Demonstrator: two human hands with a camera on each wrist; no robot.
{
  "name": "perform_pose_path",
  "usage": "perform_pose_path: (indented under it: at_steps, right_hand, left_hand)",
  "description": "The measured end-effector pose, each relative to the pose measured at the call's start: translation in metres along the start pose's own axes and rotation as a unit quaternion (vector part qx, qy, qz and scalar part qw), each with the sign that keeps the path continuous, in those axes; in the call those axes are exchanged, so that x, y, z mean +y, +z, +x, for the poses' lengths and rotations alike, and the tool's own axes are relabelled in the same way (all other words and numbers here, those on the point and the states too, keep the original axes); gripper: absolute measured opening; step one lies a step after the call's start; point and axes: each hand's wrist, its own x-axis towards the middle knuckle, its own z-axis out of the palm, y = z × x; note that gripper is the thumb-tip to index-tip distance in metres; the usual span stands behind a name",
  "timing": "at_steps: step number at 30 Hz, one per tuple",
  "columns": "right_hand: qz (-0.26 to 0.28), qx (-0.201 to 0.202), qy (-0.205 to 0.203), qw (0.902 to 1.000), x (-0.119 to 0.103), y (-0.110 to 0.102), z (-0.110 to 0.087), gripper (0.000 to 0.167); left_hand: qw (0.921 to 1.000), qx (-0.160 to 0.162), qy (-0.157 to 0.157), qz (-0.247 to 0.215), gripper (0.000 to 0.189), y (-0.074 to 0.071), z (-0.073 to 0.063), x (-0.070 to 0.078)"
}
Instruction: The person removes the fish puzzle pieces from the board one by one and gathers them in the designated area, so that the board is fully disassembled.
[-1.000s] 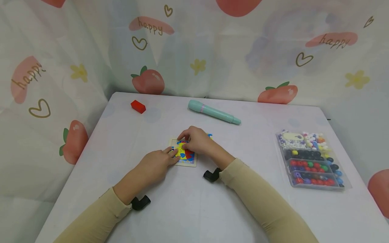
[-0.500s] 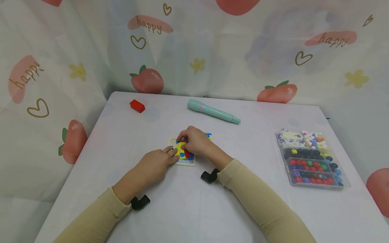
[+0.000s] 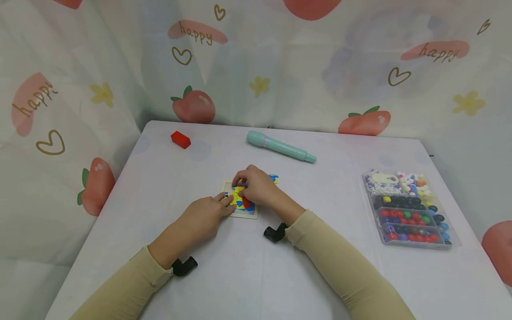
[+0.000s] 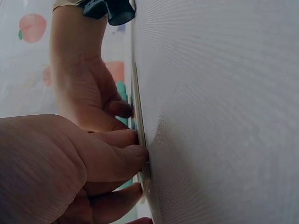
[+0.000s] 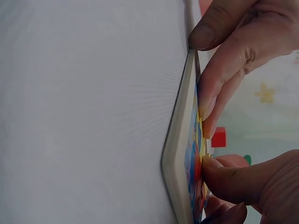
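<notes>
A small jigsaw puzzle [image 3: 237,203] with a yellow, red and blue picture lies in a pale tray frame [image 3: 246,217] mid-table. My left hand [image 3: 206,214] rests fingertips on its left side; in the right wrist view that thumb touches the frame's edge [image 5: 174,161]. Over the upper right, my right hand [image 3: 261,186] has its fingers curled and its thumb [image 5: 224,179] down on the picture. A bluish puzzle piece [image 3: 240,186] shows between thumb and fingers, mostly hidden by them. Beyond the right hand lies another blue and yellow puzzle piece [image 3: 274,178].
A red block [image 3: 181,140] lies at the back left and a mint-green, pen-like stick [image 3: 280,147] at the back middle. On the right stands a clear compartment box [image 3: 412,243] of coloured beads. Strawberry-print curtains [image 3: 304,80] hang behind and left of the white table.
Both hands keep almost the same places on the puzzle. The right hand's fingers shift very slightly, and the whole view has moved a little.
</notes>
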Motion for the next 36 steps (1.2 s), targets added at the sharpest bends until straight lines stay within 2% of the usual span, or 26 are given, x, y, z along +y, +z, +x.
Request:
perform_pose_path:
  at_steps: [13,36]
  right_hand:
    - [0.033,0.012,0.022,0.9992,0.0005,0.001,-0.0011,0.025]
    - [0.103,0.044,0.033,0.9931,0.0035,0.0005,-0.0055,0.02]
  left_hand:
    - [1.0,-0.003,-0.004,-0.002,0.048,-0.0009,0.0005,0.0011]
    - [0.9999,-0.003,-0.004,-0.015,0.048,-0.0012,-0.0003,0.0008]
